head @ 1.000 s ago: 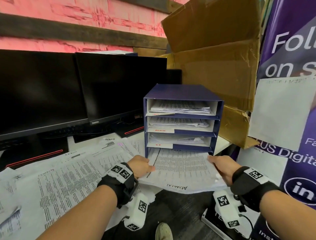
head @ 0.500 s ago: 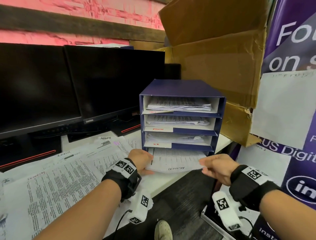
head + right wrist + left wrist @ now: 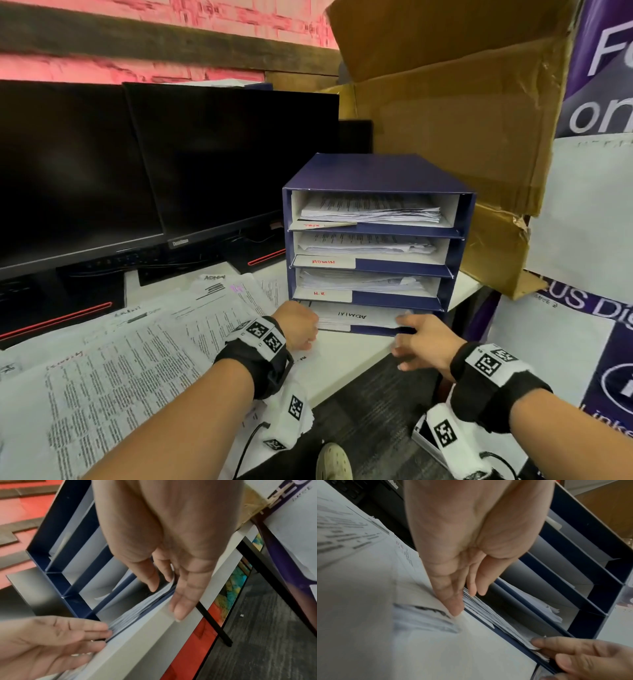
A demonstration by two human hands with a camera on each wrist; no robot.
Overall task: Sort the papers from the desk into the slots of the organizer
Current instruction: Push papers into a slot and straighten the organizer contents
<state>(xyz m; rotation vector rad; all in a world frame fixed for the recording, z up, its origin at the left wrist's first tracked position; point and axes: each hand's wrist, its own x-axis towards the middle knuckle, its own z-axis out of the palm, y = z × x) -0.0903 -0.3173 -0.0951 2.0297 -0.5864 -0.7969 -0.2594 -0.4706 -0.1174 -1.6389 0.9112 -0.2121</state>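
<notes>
The blue four-slot organizer (image 3: 373,240) stands straight ahead of both hands on the table (image 3: 356,356). Its bottom slot holds the "ADMIN" paper stack (image 3: 356,317), long edge crosswise; left hand (image 3: 297,329) and right hand (image 3: 423,342) press its corners with straight fingers, equally near.

The organizer (image 3: 376,171) looks like matt navy card, slots lined pale. Printed papers (image 3: 120,359) are thin and matt. Box (image 3: 462,120) is rough, torn brown cardboard; monitors (image 3: 222,154) probably glossy black plastic.
</notes>
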